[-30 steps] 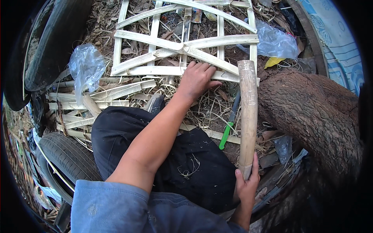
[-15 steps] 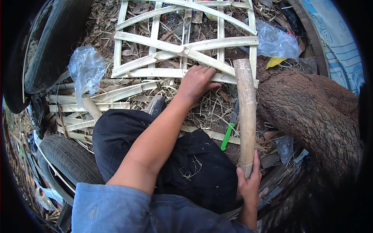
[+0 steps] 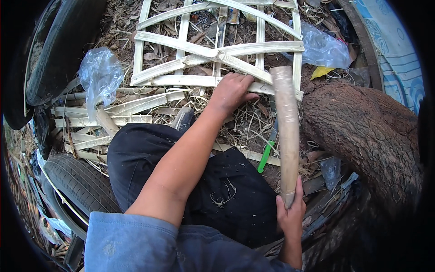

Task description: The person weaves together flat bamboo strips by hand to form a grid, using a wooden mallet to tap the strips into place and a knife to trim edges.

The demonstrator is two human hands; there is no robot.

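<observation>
A lattice of pale split-bamboo strips (image 3: 258, 48) lies ahead of me, with crossing slats over upright ones. My left hand (image 3: 232, 92) is closed over its near crosswise slat (image 3: 186, 80), right of the middle, the fingertips hidden behind the slat. My right hand (image 3: 291, 212) grips the lower end of a thick, pale brown wooden stick (image 3: 288, 131). The stick points away from me, and its far end, slightly blurred, overlaps the lattice's near right corner in the picture. A knife with a green handle (image 3: 266, 157) lies on the ground left of the stick.
At the right a thick tree trunk (image 3: 362, 122) slants in. Loose bamboo strips (image 3: 131, 107) and a tyre (image 3: 74, 181) are on the left. Clear plastic bags (image 3: 100, 75) lie on both sides. Shavings and dry leaves cover the ground around my dark-trousered legs (image 3: 231, 195).
The stick's far end has shifted slightly up and left in the picture. The lattice and my left hand on it sit a little differently in view. Both hands keep their holds.
</observation>
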